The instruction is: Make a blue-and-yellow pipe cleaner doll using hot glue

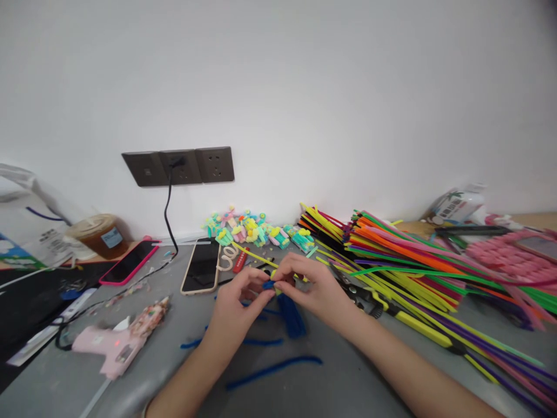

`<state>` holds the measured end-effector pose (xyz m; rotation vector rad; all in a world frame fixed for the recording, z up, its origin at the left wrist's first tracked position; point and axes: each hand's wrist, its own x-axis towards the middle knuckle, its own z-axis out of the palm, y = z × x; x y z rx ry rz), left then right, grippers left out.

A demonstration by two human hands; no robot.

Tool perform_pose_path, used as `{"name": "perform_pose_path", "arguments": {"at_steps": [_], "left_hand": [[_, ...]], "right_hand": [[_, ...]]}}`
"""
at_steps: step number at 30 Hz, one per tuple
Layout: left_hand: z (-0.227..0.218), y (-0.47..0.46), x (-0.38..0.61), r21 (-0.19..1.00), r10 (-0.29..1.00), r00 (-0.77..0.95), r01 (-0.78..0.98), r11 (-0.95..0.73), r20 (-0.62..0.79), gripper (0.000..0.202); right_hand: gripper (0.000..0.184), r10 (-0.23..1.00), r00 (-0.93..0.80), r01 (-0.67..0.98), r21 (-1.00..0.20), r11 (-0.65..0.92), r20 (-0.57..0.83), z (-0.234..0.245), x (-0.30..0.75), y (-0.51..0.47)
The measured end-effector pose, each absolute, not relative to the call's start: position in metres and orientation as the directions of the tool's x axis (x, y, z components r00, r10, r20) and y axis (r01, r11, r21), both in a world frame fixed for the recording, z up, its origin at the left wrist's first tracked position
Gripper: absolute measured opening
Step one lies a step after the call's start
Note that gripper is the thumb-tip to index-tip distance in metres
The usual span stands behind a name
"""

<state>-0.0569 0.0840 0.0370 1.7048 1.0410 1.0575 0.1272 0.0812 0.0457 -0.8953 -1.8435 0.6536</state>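
Note:
My left hand [246, 296] and my right hand [307, 281] meet over the grey table, fingertips pinched together. Between them is a small blue and yellow pipe-cleaner piece [268, 285], partly covered by the fingers. A bundle of blue pipe cleaners [292, 316] hangs or lies just below the right hand; I cannot tell whether it joins the held piece. Loose blue pipe cleaners lie near the left forearm, and one longer blue pipe cleaner [274, 373] rests closer to me.
A pink glue gun [115, 345] lies left, near a phone [200, 266] and a pink-cased phone [130, 262]. A drink cup [99, 235] stands behind. Small pastel pipe-cleaner figures [248, 227] sit by the wall. Right are colourful pipe cleaners [391, 249] and a yellow-handled tool [424, 329].

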Motion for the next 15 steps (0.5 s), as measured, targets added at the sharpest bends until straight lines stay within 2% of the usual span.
{"name": "perform_pose_path", "arguments": {"at_steps": [5, 9, 12, 15], "left_hand": [[0.039, 0.087, -0.06, 0.929, 0.92, 0.255, 0.145, -0.34, 0.297, 0.009], [0.044, 0.093, -0.066, 0.929, 0.933, 0.179, 0.145, -0.339, 0.312, 0.01], [0.045, 0.096, -0.07, 0.938, 0.944, 0.138, 0.139, -0.318, 0.3, 0.014], [0.043, 0.096, -0.069, 0.941, 0.943, 0.149, 0.123, -0.315, 0.296, 0.013]], "right_hand": [[0.008, 0.784, -0.303, 0.304, -0.724, 0.619, 0.542, 0.045, 0.128, 0.081], [0.006, 0.787, -0.289, 0.449, -0.648, 0.615, 0.545, 0.048, 0.126, 0.074], [0.001, 0.744, -0.467, 0.549, -0.503, 0.667, 0.477, 0.049, 0.122, 0.067], [0.01, 0.648, -0.668, 0.525, -0.385, 0.759, 0.365, 0.048, 0.117, 0.061]]}}
